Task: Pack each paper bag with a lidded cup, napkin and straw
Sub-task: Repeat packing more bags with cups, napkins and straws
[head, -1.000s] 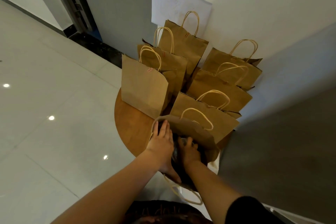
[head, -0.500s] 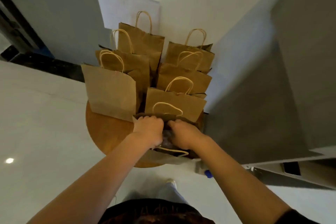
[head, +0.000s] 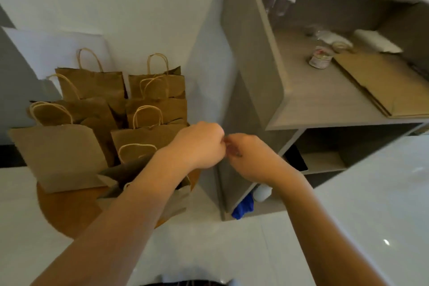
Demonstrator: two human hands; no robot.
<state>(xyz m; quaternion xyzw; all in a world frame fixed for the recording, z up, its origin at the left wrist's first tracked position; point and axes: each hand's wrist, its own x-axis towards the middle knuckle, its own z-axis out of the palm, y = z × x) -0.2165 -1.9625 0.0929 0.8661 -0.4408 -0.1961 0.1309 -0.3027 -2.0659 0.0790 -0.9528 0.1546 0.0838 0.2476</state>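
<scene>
A: Where's the bag being packed?

B: The nearest paper bag stands open at the near edge of the round table, just under the left forearm. Seven more bags stand behind it, toward the wall.

A: And the hands?

B: Both are up, above and to the right of that bag. The left hand is curled into a fist, and the right hand is curled too, fingertips touching the left's. Whether either grip pinches something small I cannot tell; nothing shows between them.

A: Which step, would you say?

B: That bag looks finished, or nearly. I'd guess the next move is to the shelf unit on the right, where a cup and flat bags lie, for fresh supplies.

A: What differs from half a second back?

B: Then both hands were down at the bag's mouth. Now they've lifted clear, and the view has swung right, bringing the shelf in.
</scene>
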